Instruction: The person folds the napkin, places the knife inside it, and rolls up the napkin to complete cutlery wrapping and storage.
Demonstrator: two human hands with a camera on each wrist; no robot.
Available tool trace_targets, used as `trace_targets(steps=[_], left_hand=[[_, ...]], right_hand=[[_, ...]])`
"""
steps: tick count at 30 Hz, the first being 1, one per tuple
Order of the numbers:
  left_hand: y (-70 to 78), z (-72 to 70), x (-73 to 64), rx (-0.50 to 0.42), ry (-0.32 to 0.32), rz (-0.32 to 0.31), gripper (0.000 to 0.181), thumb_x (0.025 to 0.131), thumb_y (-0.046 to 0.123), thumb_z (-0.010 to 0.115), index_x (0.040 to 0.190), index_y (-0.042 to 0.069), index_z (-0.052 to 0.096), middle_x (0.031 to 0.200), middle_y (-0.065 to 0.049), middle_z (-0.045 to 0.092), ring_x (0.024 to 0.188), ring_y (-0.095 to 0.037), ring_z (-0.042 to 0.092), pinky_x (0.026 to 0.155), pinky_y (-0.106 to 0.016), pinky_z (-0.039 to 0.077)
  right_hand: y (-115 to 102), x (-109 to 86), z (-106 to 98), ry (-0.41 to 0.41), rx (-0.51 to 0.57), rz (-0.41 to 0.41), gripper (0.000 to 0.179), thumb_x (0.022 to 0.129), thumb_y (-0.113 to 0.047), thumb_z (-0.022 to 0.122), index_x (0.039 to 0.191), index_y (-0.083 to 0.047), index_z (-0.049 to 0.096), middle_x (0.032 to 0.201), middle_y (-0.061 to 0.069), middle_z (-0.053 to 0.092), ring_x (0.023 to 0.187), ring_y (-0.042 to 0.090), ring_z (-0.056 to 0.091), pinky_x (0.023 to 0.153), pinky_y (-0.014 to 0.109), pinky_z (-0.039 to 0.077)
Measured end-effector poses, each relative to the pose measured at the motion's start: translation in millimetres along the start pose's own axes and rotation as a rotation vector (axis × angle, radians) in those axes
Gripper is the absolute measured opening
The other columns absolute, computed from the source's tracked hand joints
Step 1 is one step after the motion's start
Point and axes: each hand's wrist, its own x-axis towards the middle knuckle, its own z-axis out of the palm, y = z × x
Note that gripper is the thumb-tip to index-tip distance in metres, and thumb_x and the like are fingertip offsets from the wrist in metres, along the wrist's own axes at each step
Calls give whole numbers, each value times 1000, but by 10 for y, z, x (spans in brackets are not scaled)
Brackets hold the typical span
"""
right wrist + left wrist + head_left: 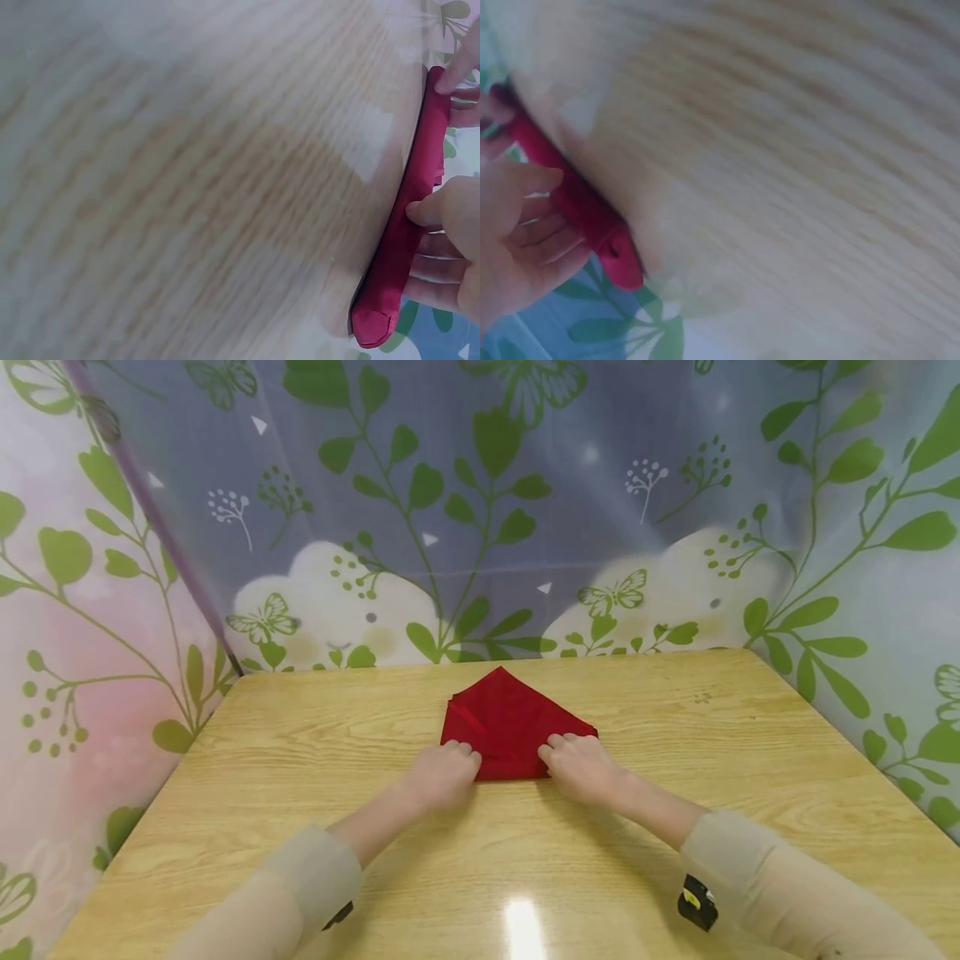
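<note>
A red cloth (517, 714), folded to a peak at its far side, lies mid-table with a thick, rolled-looking near edge. At the left end of that edge my left hand (444, 774) grips it, fingers bent over the top. My right hand (581, 767) holds the right end the same way. Seen from the left wrist, the roll of red cloth (592, 214) sits between thumb and fingers, its end showing a small spiral opening. In the right wrist view the thumb presses the near face of the cloth (390, 277) while the fingers lie behind it.
The wood-grain table (315, 718) reaches back to a printed curtain (585, 502) with leaves and butterflies, which also hangs at both sides. Black wrist devices (697, 902) show under the light sleeves (750, 860). A bright reflection lies on the near tabletop.
</note>
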Motion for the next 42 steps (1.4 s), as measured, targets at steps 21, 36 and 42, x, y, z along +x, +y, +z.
trace_targets(steps=[21, 36, 42], left_hand=[[13, 114, 77, 157, 113, 109, 19, 76, 2, 64, 59, 6, 56, 63, -7, 50, 59, -18, 48, 50, -24, 42], [-139, 34, 159, -125, -55, 107, 17, 72, 2, 63, 59, 7, 53, 63, -6, 54, 63, -22, 52, 66, -32, 44], [-189, -28, 215, -280, -171, 54, 26, 73, -3, 59, 56, 10, 45, 54, 2, 43, 55, -13, 35, 54, -25, 33]], right_hand=[[13, 57, -61, -172, 60, 65, 11, 80, -3, 58, 73, -8, 52, 67, 5, 51, 60, 22, 52, 46, 30, 41], [-64, 99, -52, -155, 31, 40, 6, 80, -6, 62, 77, -7, 57, 72, 6, 53, 62, 23, 52, 45, 32, 42], [-48, 103, -44, -122, 64, 35, 8, 78, -2, 59, 73, -8, 61, 70, 4, 50, 57, 21, 49, 45, 31, 40]])
